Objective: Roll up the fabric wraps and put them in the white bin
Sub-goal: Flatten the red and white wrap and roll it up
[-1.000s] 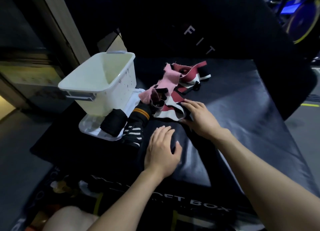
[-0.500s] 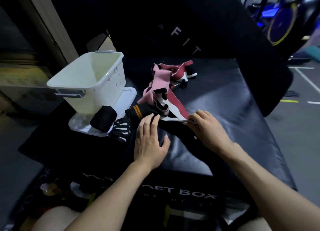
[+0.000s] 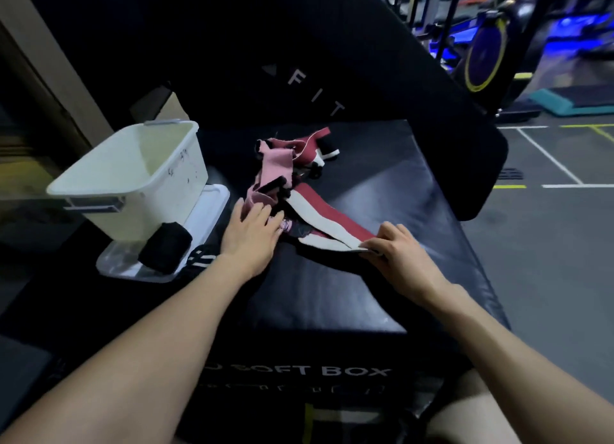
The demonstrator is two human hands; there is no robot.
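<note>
Head view, dim light. Work surface is a black padded box [image 3: 332, 294] with "SOFT BOX" printed on its front face; the first letters of the print are too dark to read.

Left hand [image 3: 251, 236] lies palm down, fingers spread and apart, on the near edge of the tangled pile of fabric wraps [image 3: 282, 174]. Its fingertips overlap pink cloth; whether anything is pinched underneath cannot be told, since the palm hides the contact.

Right hand [image 3: 398, 249] has its grip closed on the near end of a red and white wrap [image 3: 327, 221]. Thumb and fingers pinch the strip's edge flat against the box top. The strip runs from this hand back and left into the pile, partly unrolled.

The pile sits mid-box, behind both hands: pink, dark red, white and black strips, knotted together. Individual wraps cannot be counted.

White bin [image 3: 133, 177] stands at the left, just beside the pile, resting on a clear lid [image 3: 206, 211] that lies flat beneath it. The bin's interior appears bare where visible; its floor is partly hidden by the near wall.

A black roll [image 3: 165, 247] rests on the lid, touching the bin's near wall. Just right of it, a black piece with white stripes [image 3: 201, 257] is partly covered by the left wrist.

Both forearms are cut off by the lower frame edge.
</note>
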